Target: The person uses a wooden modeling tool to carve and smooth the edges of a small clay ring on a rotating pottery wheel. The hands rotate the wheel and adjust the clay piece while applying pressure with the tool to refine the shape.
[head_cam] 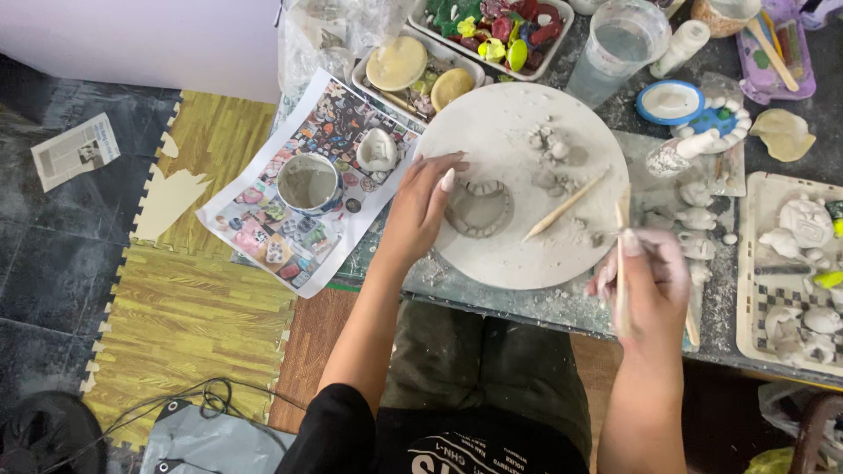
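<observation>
– How many round grey clay work boards [514, 132] are sitting there?
– One, bearing one ridged clay ring [479, 209].
– Thin wooden sticks?
– Two: one lying across the board [566, 206], one being gripped [622, 263].

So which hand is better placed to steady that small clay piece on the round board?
Left. The left hand already rests its fingertips against the clay piece on the round board. The right hand is off the board's edge, holding a wooden stick.
</observation>
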